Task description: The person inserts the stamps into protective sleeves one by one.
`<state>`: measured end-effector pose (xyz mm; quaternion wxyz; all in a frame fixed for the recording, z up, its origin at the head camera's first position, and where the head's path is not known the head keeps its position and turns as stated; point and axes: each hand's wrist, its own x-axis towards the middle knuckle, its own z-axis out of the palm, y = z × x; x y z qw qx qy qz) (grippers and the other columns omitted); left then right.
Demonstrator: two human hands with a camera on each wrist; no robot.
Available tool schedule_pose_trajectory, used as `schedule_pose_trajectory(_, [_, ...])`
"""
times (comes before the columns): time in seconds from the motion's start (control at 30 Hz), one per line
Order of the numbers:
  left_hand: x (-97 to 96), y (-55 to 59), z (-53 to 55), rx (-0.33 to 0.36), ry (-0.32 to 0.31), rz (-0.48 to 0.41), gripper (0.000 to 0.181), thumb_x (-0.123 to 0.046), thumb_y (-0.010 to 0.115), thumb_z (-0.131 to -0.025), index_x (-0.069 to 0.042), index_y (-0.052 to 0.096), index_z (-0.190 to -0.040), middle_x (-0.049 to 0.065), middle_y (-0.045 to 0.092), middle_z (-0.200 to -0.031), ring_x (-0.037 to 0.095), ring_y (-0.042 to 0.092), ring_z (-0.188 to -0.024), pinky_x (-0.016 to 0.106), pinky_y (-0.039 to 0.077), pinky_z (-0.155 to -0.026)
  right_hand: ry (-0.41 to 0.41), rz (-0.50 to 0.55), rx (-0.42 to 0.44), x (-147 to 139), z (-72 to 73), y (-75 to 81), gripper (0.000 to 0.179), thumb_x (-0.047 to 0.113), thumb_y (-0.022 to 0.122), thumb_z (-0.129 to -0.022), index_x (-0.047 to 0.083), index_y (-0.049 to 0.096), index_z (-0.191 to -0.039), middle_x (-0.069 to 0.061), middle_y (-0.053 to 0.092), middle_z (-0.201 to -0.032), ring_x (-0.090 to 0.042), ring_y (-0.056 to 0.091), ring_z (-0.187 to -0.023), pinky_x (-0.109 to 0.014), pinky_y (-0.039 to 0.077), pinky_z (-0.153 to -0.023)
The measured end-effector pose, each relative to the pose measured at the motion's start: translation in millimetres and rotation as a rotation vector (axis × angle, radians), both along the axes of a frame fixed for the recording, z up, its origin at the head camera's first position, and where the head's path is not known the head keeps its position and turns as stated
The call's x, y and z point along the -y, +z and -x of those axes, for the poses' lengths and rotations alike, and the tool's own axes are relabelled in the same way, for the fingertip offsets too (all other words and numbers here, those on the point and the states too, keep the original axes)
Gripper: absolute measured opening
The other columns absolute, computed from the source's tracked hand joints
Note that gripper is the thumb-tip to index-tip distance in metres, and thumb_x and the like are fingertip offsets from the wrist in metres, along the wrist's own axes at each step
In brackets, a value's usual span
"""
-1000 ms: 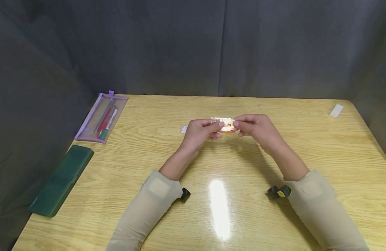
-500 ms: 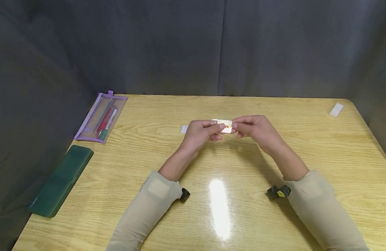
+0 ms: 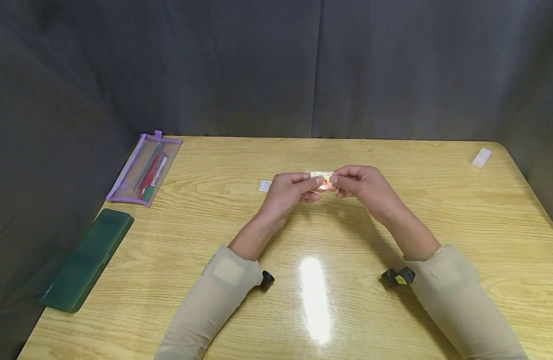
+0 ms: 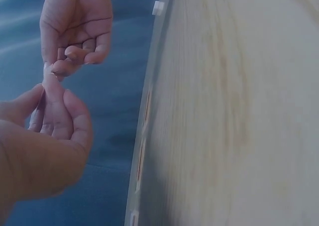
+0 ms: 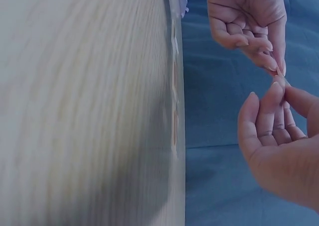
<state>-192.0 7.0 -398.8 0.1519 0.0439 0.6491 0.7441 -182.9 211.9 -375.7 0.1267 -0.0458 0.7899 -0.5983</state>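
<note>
A small shiny packet (image 3: 325, 175), whitish yellow with red marks and a clear plastic end, is held above the table in the head view. My left hand (image 3: 287, 192) pinches its left part between thumb and fingers. At the right end, the thumb and forefinger of my right hand (image 3: 366, 185) pinch it. Both wrist views show the fingertips of the two hands meeting, the packet seen edge-on and mostly hidden there. Just left of my left hand, a small white printed piece (image 3: 264, 185) lies on the table, partly covered by that hand.
A mesh pouch (image 3: 143, 170) with purple edging and pens inside lies at the table's left. Nearer sits a dark green case (image 3: 88, 260). One small white block (image 3: 481, 158) is by the far right corner. Dark curtains (image 3: 240, 70) stand behind the wooden table (image 3: 348, 310).
The packet has tilted a little between my fingers, so its glare has faded and the red marks show differently. My right fingertips have shifted slightly left along it.
</note>
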Motion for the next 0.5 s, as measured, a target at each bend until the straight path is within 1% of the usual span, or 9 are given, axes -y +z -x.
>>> schedule_pose_trajectory(0.13, [-0.7,-0.2,0.0,0.004,0.001,0.001,0.027,-0.017,0.075,-0.093,0.007,0.075,-0.105,0.013,0.077,-0.091,0.008,0.073,-0.065,0.024,0.062,-0.071,0.006,-0.008,0.011,-0.2,-0.7,0.0,0.027,0.019,0.059,-0.104,-0.004,0.065,-0.117,0.010,0.069,-0.091,-0.015,0.068,-0.085,-0.025,0.058,-0.083])
schedule_pose_trajectory(0.27, [-1.6,-0.5,0.0,0.001,-0.006,0.021,0.028,-0.018,0.076,-0.093,0.007,0.075,-0.105,0.009,0.075,-0.089,0.007,0.072,-0.065,0.025,0.062,-0.071,0.010,-0.016,0.024,-1.2,-0.6,-0.5,0.030,0.019,0.059,-0.104,-0.006,0.064,-0.120,0.010,0.069,-0.092,-0.015,0.068,-0.085,-0.025,0.057,-0.084])
schedule_pose_trajectory(0.33, [-1.5,-0.6,-0.1,0.002,-0.006,0.035,0.029,-0.019,0.076,-0.093,0.006,0.075,-0.107,0.008,0.076,-0.092,0.007,0.072,-0.065,0.027,0.062,-0.073,0.012,-0.025,0.026,-1.7,-0.6,-0.6,0.031,0.019,0.059,-0.104,-0.006,0.064,-0.121,0.011,0.070,-0.092,-0.015,0.068,-0.086,-0.025,0.057,-0.085])
schedule_pose_trajectory(0.5, [3.4,0.5,0.2,-0.014,0.010,0.053,0.030,-0.020,0.074,-0.094,0.003,0.075,-0.114,0.016,0.077,-0.100,0.007,0.072,-0.065,0.024,0.062,-0.070,0.001,-0.083,0.023,-6.4,0.3,2.6,0.032,0.020,0.060,-0.103,-0.006,0.066,-0.121,0.013,0.072,-0.089,-0.015,0.069,-0.087,-0.024,0.058,-0.085])
